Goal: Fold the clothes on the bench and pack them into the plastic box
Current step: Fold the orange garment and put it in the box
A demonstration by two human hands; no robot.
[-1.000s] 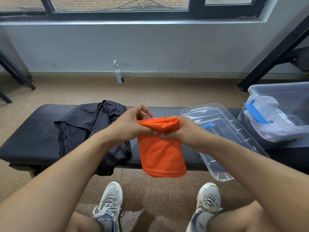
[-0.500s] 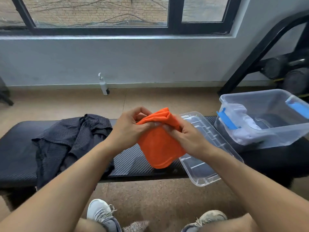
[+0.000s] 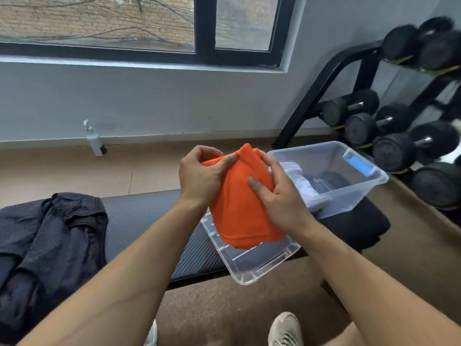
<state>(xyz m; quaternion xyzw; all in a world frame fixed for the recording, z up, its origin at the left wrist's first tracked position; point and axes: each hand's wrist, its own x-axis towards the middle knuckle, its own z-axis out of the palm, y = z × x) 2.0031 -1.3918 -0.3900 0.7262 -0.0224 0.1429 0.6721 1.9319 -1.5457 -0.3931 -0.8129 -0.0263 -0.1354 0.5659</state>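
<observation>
Holding folded orange garment [image 3: 243,208] pinched in left hand [image 3: 199,178], right hand [image 3: 279,196] wrapped round it; lower flat into plastic box [image 3: 331,211] (beside white clothes [image 3: 300,182]), keeping folds together.

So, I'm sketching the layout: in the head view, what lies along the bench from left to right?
dark mesh clothes → clear lid with the folded orange garment held over it → plastic box

Both arms reached forward. The left hand [image 3: 199,176] and right hand [image 3: 279,193] were close together, fingers curled and pinching tight.
</observation>
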